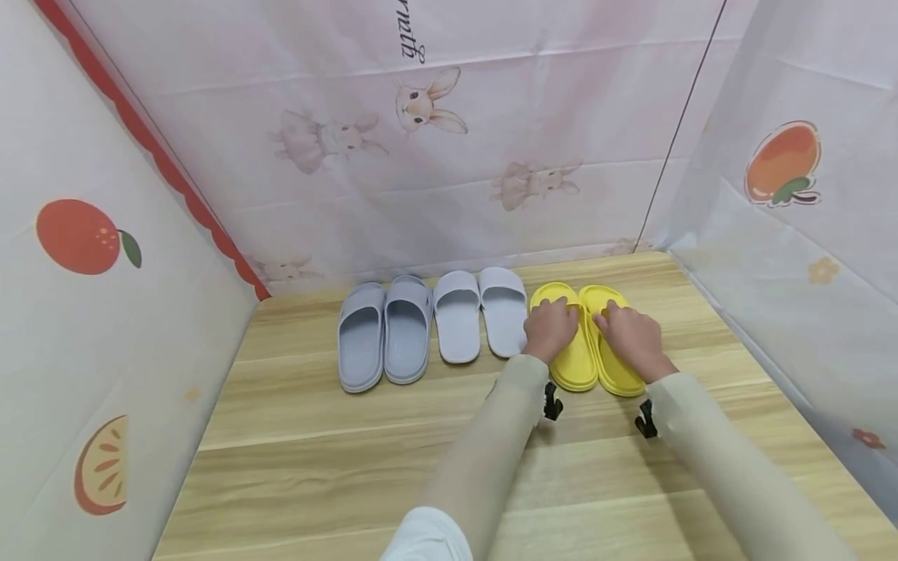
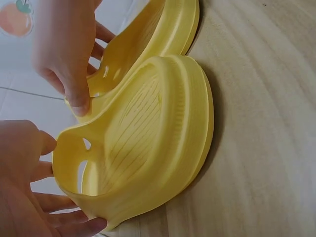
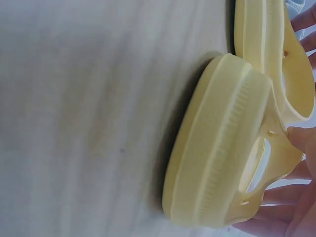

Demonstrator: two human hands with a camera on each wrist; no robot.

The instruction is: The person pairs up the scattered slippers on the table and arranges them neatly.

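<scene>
A pair of yellow slippers [image 1: 577, 368] stands side by side on the wooden surface, toes toward the back wall. Over the strap of the left slipper [image 2: 136, 133] my left hand [image 1: 552, 327] grips from above, fingers spread around its sides. My right hand [image 1: 634, 339] holds the strap of the right slipper [image 3: 217, 143], its thumb on the inner side and its fingers on the outer side. Both soles appear to rest on the wood. In the head view the hands hide most of the two straps.
To the left, a light grey pair of slippers [image 1: 459, 331] sits near my left hand, and a darker grey pair [image 1: 361, 354] stands beyond it. Printed cloth walls [image 1: 449, 210] enclose the wooden surface [image 1: 316, 460] at the back and both sides.
</scene>
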